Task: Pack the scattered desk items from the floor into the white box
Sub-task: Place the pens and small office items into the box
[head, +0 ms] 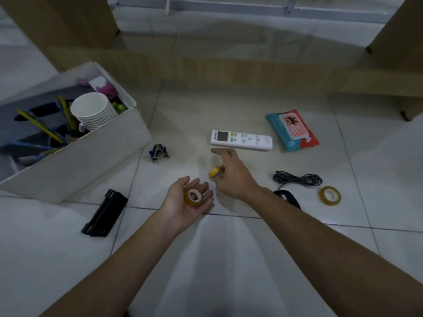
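Observation:
My left hand [183,200] lies palm up over the floor tiles and cradles a roll of clear tape [194,197] in its loosely curled fingers. Just right of it, my right hand [231,173] pinches a small yellow object [214,172] while its index finger points toward the white remote control [241,139]. The white box [96,154] stands at the left, holding a stack of paper cups [93,110], pens and other small items.
On the floor lie a blue staple remover [158,152], a black hole punch [105,212], a pack of wet wipes [292,131], a second tape roll [329,195] and a black mouse [286,197] with its coiled cable [297,178]. Wooden desk panels [206,65] rise behind.

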`<state>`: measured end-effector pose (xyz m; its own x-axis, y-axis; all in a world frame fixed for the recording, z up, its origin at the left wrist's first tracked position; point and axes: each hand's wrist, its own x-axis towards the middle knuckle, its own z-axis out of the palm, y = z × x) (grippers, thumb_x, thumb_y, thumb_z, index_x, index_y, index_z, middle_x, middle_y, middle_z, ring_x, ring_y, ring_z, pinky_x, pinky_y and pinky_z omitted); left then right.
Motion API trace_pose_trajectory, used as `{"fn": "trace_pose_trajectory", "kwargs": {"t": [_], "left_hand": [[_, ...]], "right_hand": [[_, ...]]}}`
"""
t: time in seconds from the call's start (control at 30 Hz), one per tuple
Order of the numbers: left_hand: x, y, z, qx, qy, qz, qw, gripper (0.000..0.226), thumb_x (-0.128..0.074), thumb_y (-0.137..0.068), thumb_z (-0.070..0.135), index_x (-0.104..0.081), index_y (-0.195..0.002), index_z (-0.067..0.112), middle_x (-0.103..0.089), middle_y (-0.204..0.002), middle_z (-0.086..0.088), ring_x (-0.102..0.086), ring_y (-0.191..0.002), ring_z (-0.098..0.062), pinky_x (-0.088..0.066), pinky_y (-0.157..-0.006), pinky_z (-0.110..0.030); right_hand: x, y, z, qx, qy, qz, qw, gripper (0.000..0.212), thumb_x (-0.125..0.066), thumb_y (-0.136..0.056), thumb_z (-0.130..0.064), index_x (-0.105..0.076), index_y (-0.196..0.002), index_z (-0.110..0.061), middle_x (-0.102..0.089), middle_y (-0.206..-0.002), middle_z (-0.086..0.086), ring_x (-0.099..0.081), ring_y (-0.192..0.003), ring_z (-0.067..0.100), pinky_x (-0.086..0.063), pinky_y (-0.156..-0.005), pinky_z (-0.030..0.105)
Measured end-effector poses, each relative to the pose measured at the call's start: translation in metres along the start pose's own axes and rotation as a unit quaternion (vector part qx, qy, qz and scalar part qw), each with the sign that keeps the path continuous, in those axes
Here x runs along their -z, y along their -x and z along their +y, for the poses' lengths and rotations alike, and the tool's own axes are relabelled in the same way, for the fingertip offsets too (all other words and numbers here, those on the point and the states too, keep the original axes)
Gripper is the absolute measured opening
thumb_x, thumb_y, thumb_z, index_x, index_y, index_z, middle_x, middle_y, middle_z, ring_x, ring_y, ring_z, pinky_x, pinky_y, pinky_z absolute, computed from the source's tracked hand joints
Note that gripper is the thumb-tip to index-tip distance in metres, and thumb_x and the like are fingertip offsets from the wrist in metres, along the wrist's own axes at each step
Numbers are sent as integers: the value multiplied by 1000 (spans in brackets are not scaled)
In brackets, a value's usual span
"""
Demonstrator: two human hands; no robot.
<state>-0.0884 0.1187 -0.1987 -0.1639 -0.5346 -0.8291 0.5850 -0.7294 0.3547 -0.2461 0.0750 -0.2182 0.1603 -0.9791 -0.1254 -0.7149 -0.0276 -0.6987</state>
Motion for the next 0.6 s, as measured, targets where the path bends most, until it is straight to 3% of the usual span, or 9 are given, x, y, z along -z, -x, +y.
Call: {"fn": "trace_pose_trajectory", "kwargs": {"t": [0.07, 0.13, 0.2, 0.3, 0.33, 0.43, 0.5, 0.6], "left_hand": [[2, -3, -5, -7, 15, 8, 1000, 23, -44, -100, 34, -56, -98, 14, -69, -101, -14, -66, -92, -30, -53, -88, -44], [0, -6, -9, -4, 20, 9, 1000, 22, -43, -101, 32, -57, -99, 15, -70, -112, -13, -67, -101, -29, -54, -82, -42], [-3, -6, -11, -4, 10, 6, 1000, 21, -42, -102, 31, -57, -100, 16, -69, -123, -13, -65, -113, -29, -53, -83, -41], [-4, -5, -10, -4, 4, -1, 1000, 20, -45, -101, 31, -57, -99, 15, -67, -124, -12, -65, -113, -28, -54, -90, -42], [-4, -3, -9, 0, 10, -8, 1000, 21, -47, -100, 31, -58, -104, 13, -66, -121, -13, -64, -112, -30, -54, -92, -44], [-11, 1, -9, 19, 23, -45, 999, 35, -49, -99, 36, -59, -123, 11, -63, -119, -17, -66, -102, -32, -59, -82, -44], [-19, 2, -13, 27, 5, -67, 997, 37, -50, -99, 38, -64, -119, 11, -69, -108, -14, -68, -95, -28, -59, -72, -39], [-30, -1, -26, 37, 4, -86, 996, 25, -56, -96, 35, -68, -105, 14, -69, -91, -7, -67, -89, -22, -54, -84, -37]], "right_hand": [[-3, 2, -4, 28, 46, -67, 996, 60, -63, -81, -14, -49, -138, -27, -45, -138, 4, -55, -111, 21, -51, -95, 37], [-8, 3, -7, 61, 94, -101, 989, 40, -61, -83, -15, -65, -121, -22, -58, -122, 5, -58, -108, 22, -51, -94, 39], [-13, 7, -4, 58, 85, -74, 992, 26, -60, -87, -12, -74, -108, -17, -67, -110, 5, -63, -101, 22, -51, -92, 32], [-11, 25, -5, -12, -35, 8, 999, 21, -64, -90, -12, -75, -107, -18, -74, -103, -4, -66, -91, 5, -44, -81, 5], [-10, 32, -7, -23, -70, 34, 997, 20, -66, -90, -14, -75, -106, -21, -74, -100, -9, -65, -88, -1, -43, -79, 2], [-7, 57, -22, -16, -99, 90, 991, 21, -68, -90, -18, -74, -107, -29, -72, -98, -20, -65, -88, -7, -51, -82, 11], [-4, 75, -34, 9, -113, 67, 991, 29, -66, -91, -19, -70, -116, -32, -73, -104, -17, -66, -93, -4, -51, -85, 13], [8, 100, -39, 14, -154, 44, 987, 38, -56, -97, -17, -60, -133, -31, -71, -117, -13, -64, -105, -4, -49, -93, 14]]}}
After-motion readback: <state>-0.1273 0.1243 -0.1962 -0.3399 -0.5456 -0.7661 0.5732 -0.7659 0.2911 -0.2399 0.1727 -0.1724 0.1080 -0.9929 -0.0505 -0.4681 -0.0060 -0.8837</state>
